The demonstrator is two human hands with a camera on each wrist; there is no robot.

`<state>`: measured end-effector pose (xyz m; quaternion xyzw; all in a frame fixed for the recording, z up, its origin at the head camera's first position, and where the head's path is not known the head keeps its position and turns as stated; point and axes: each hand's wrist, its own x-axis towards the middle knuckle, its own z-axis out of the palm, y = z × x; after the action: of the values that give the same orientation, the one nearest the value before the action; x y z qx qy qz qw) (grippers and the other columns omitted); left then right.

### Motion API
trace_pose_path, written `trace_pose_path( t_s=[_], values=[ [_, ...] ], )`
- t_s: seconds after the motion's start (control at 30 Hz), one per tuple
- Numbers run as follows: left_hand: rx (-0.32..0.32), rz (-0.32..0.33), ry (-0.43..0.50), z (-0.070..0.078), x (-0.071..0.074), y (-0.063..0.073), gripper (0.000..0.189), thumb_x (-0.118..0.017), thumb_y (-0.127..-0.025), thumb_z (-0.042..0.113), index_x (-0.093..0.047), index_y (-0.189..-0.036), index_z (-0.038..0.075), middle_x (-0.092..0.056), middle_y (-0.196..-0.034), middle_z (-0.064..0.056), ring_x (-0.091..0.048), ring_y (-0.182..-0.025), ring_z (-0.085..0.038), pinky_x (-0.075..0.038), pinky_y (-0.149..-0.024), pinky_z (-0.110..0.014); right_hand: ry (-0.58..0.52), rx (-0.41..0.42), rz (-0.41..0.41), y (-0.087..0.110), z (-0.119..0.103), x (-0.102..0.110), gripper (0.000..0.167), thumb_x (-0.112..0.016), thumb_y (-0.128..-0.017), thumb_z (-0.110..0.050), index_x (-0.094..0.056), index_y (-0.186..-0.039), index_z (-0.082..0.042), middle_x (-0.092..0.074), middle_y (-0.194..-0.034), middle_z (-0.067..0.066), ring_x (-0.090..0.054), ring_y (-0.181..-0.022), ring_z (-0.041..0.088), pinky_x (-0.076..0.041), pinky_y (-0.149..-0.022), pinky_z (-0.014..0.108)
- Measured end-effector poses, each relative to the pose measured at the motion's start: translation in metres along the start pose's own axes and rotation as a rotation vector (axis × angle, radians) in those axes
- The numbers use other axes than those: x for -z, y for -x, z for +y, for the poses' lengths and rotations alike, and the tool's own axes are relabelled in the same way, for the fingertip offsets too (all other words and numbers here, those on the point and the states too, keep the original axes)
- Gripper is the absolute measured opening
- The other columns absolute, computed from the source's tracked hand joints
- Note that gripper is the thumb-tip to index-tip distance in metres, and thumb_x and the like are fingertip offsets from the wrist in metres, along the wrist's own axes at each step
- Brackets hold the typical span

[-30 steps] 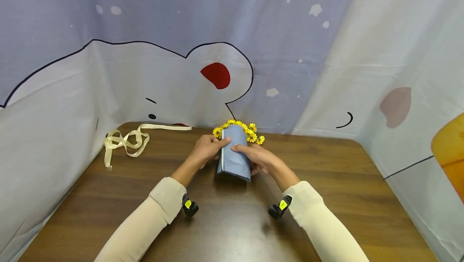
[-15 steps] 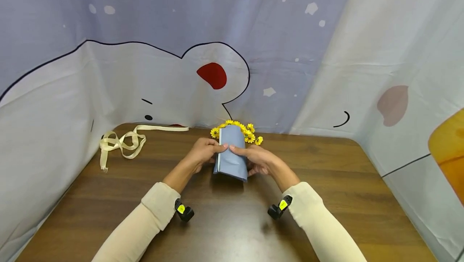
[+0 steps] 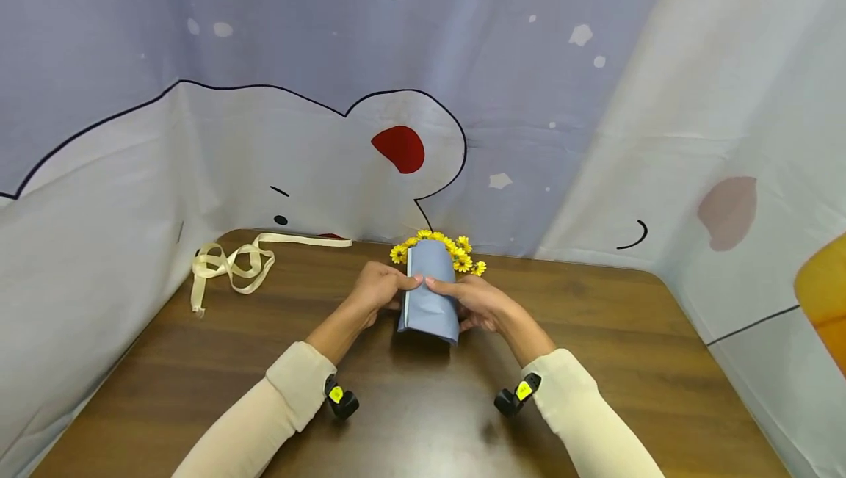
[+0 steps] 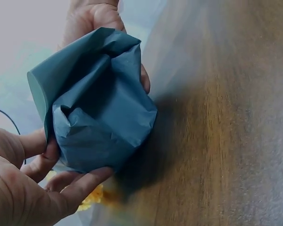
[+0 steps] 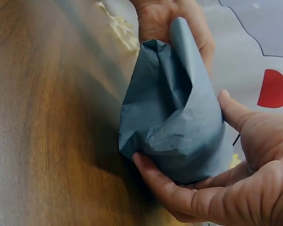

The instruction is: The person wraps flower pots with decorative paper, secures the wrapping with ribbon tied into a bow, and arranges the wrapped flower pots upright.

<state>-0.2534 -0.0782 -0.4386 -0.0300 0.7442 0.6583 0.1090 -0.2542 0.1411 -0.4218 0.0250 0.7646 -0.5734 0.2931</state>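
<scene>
A roll of blue-grey wrapping paper with a pale edge stands out in the middle of the head view. Yellow flowers peek out at its far end. My left hand grips the roll from the left, thumb on top and fingers underneath. From the other side my right hand holds it the same way, the two thumb tips close together. Both wrist views look into the near end of the paper, which is hollow and creased with folded-in flaps. The flower stems are hidden inside.
A cream ribbon lies loosely looped at the table's back left. The brown wooden table ends at a printed cloth backdrop behind and at both sides.
Both thumbs have slid a little toward the near end of the paper roll, the left one more clearly. Hands keep hold of it throughout. The head view has shifted slightly.
</scene>
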Motion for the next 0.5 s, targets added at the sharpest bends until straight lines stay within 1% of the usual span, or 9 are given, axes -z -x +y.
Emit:
trace_pose_path(
  t_s=[0.13,0.2,0.3,0.4,0.5],
  values=[
    [0.019,-0.002,0.013,-0.0011,-0.0004,-0.0026,0.025,-0.088,-0.098,0.016,-0.083,-0.098,-0.008,-0.072,-0.094,-0.003,-0.073,-0.079,-0.016,-0.067,-0.073,-0.033,0.013,-0.003,0.02,0.0001,0.003,-0.0008,0.073,-0.07,-0.11,-0.051,-0.054,-0.148,0.009,-0.067,-0.141,0.024,-0.073,-0.119,0.037,-0.066,-0.099,0.06],
    [0.033,-0.005,0.019,-0.0022,0.0002,-0.0041,0.023,-0.088,-0.097,0.015,-0.082,-0.097,-0.008,-0.073,-0.091,-0.003,-0.074,-0.075,-0.016,-0.066,-0.07,-0.032,0.005,-0.008,0.021,0.0001,0.004,-0.0022,0.073,-0.071,-0.109,-0.052,-0.055,-0.147,0.009,-0.068,-0.139,0.022,-0.073,-0.116,0.035,-0.066,-0.098,0.058],
    [0.037,-0.006,0.019,-0.0043,0.0016,-0.0059,0.022,-0.088,-0.097,0.015,-0.081,-0.093,-0.005,-0.072,-0.091,-0.003,-0.073,-0.076,-0.015,-0.066,-0.071,-0.032,-0.008,-0.006,0.027,-0.0002,0.0044,-0.0045,0.072,-0.073,-0.108,-0.052,-0.057,-0.145,0.008,-0.07,-0.135,0.02,-0.074,-0.113,0.033,-0.067,-0.096,0.056],
    [0.034,-0.009,0.017,-0.0063,0.003,-0.0074,0.023,-0.088,-0.097,0.017,-0.079,-0.087,-0.001,-0.072,-0.094,-0.002,-0.073,-0.081,-0.015,-0.066,-0.075,-0.034,-0.022,-0.004,0.033,-0.0011,0.0035,-0.0057,0.073,-0.075,-0.106,-0.052,-0.058,-0.144,0.007,-0.072,-0.132,0.02,-0.074,-0.11,0.032,-0.068,-0.093,0.054],
    [0.047,-0.018,0.039,-0.0087,0.0036,-0.009,0.026,-0.088,-0.097,0.018,-0.076,-0.08,0.003,-0.073,-0.093,-0.001,-0.074,-0.082,-0.014,-0.067,-0.078,-0.034,-0.018,-0.008,0.04,-0.002,0.0024,-0.0054,0.077,-0.077,-0.103,-0.054,-0.057,-0.145,0.006,-0.073,-0.131,0.02,-0.075,-0.107,0.031,-0.068,-0.089,0.051]
  ],
)
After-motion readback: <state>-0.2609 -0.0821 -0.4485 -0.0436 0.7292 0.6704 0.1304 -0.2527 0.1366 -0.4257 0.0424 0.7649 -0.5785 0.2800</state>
